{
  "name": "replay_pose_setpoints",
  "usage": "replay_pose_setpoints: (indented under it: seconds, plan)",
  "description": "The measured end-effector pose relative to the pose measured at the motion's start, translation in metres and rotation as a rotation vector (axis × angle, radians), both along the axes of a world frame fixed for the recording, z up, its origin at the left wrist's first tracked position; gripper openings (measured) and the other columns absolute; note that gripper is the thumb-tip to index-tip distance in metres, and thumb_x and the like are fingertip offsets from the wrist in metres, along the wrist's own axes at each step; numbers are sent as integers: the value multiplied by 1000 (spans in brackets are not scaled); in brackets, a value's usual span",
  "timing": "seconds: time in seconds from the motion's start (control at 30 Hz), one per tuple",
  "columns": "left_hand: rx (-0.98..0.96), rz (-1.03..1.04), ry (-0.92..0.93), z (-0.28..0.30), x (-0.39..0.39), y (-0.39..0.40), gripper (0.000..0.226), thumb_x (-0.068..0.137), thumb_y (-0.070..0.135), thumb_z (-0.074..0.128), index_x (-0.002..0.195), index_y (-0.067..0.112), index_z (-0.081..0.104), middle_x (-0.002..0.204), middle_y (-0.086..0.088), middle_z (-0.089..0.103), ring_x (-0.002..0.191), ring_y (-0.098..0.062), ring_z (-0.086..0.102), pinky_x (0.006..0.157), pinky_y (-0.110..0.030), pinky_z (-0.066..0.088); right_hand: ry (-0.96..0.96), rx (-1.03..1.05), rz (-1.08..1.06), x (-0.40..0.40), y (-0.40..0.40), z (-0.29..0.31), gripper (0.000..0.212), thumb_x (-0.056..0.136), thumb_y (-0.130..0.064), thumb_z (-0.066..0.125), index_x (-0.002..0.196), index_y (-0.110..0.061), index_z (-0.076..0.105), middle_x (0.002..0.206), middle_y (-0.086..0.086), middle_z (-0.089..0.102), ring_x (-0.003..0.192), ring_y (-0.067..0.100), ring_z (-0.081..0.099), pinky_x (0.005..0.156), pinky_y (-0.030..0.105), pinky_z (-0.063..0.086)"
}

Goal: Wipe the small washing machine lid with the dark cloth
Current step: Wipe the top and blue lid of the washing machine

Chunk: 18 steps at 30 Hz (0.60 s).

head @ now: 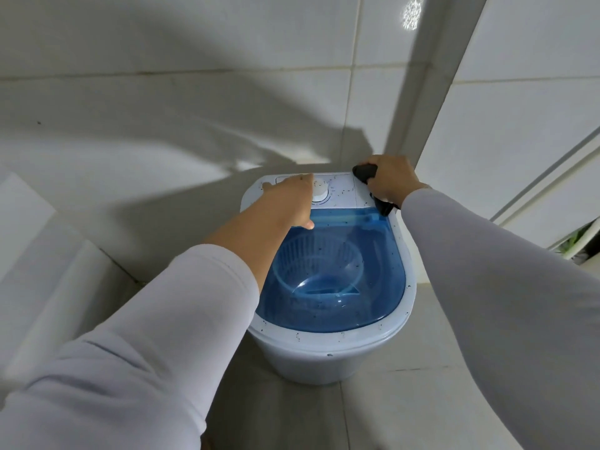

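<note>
Right-hand grip [391, 183] curled around the dark cloth [367, 173] at the machine's far right corner, left hand [292, 198] flat on the control panel [341, 190]; we judge the speckled blue lid [383, 280] lies just nearward, long axis toward us.

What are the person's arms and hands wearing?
Both arms wear long, snug, pale whitish-grey sleeves. The left sleeve ends partway up the forearm; the right sleeve reaches the wrist. The left hand and right hand are bare: no gloves, rings or watch visible.
</note>
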<state>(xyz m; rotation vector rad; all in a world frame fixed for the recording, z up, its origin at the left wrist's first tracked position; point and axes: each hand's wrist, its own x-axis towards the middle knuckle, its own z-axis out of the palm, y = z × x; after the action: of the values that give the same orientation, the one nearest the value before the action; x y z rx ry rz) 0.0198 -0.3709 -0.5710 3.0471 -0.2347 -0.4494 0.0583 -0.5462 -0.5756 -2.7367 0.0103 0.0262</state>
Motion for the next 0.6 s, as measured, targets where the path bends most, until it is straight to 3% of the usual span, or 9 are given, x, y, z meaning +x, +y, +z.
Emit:
replay_pose_setpoints:
  seconds: [0.13,0.33,0.6]
  plan:
    - [4,10,18,0,-1,0,94,82,28,74,151,10,13,153,-8,36,138,-32,38,111,-56,30,-5,-33,60,-6,0,2,47,86,-2,44,127,-20,61,124,14,63,114,34,57,99,40,49]
    - [61,22,58,6,0,-4,99,83,30,72,154,12,5,155,-7,33,140,-33,36,114,-55,26,-38,-121,145,-16,-5,2,47,86,-1,47,124,-23,64,130,9,59,118,31,55,100,37,47]
    - [83,10,73,9,-2,-6,95,83,33,72,151,9,12,153,-7,35,137,-33,39,112,-57,28,-65,-103,229,-37,-16,-8,51,82,8,47,118,-22,68,126,6,55,115,28,53,88,25,39]
